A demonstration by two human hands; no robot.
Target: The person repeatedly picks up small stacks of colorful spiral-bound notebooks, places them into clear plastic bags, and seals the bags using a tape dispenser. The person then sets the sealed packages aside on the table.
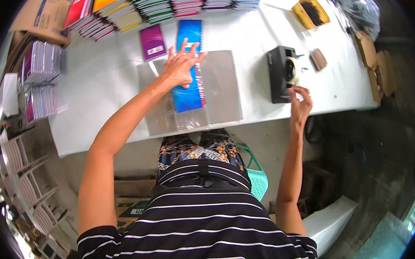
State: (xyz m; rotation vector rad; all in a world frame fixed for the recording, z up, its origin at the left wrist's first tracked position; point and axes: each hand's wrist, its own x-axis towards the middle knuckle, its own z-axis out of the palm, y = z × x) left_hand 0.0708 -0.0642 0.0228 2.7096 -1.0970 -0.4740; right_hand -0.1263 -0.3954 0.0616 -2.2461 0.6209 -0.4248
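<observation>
My left hand lies flat, fingers spread, on a blue spiral notebook that rests on a clear plastic sheet on the white table. My right hand is at the front of a black tape dispenser, its fingertips pinched on what looks like a strip of clear tape from the roll. A second blue notebook and a purple notebook lie just beyond the left hand.
Rows of stacked coloured notebooks line the far edge. More stacks stand at the left near a cardboard box. A yellow tray and small brown boxes sit at the right. A teal stool is under me.
</observation>
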